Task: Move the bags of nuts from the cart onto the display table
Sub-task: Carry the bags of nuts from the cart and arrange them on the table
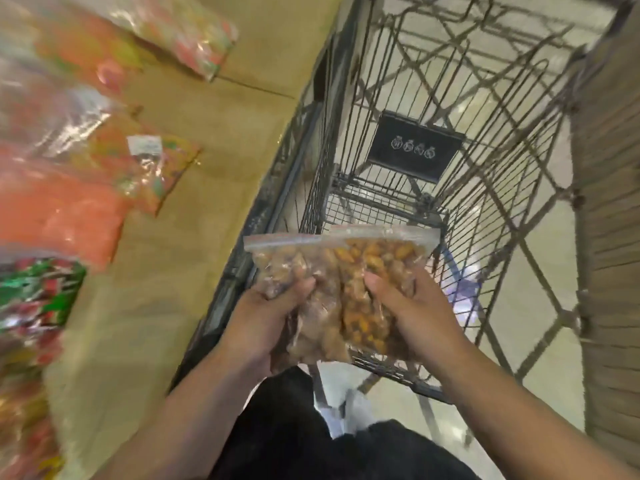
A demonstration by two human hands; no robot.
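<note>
Nearby, nut bags (377, 258) — cart (414, 147), table (194, 216), bright packets (62, 216)

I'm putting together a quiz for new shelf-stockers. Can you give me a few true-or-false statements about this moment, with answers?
1. The left hand grips the paler bag, and the right hand grips the orange-brown bag. True.
2. Both bags of nuts already lie on the display table. False: both are held up over the near end of the cart.
3. Colourful packets lie on the table, to the person's left. True.
4. The cart is piled high with more bags. False: no other bags show in the part of its basket that is visible.
</note>
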